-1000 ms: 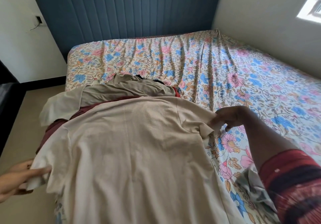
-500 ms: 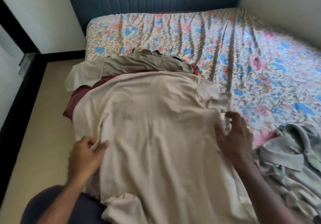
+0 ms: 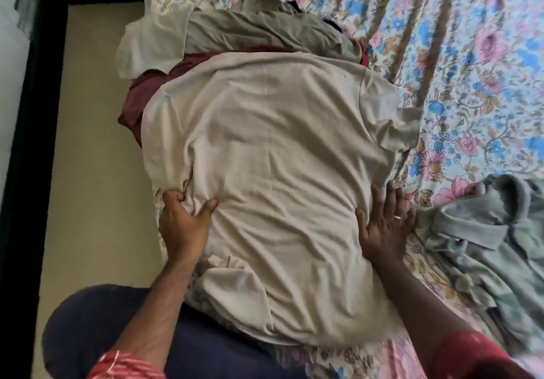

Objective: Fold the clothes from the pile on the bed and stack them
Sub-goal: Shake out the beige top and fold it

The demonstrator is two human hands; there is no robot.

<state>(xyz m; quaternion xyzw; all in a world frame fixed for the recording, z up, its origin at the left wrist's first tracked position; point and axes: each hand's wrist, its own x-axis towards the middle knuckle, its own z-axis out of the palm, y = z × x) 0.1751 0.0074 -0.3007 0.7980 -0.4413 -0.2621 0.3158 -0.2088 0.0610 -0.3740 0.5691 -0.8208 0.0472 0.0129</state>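
On bed [image 3: 459,63], beige shirt [image 3: 273,149] spread flat, top over pile [image 3: 253,28] of olive and maroon clothes beyond it. Left hand [image 3: 182,219] pinches shirt's left edge, fingers curled into fabric. Right hand [image 3: 385,219] flat on shirt's right edge, fingers straight. Grey-green garment [image 3: 494,246] crumpled right of shirt.

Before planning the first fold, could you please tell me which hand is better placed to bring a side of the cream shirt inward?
Probably the left hand: it already pinches the cream cotton shirt at its edge, whereas the right hand lies flat with fingers spread.
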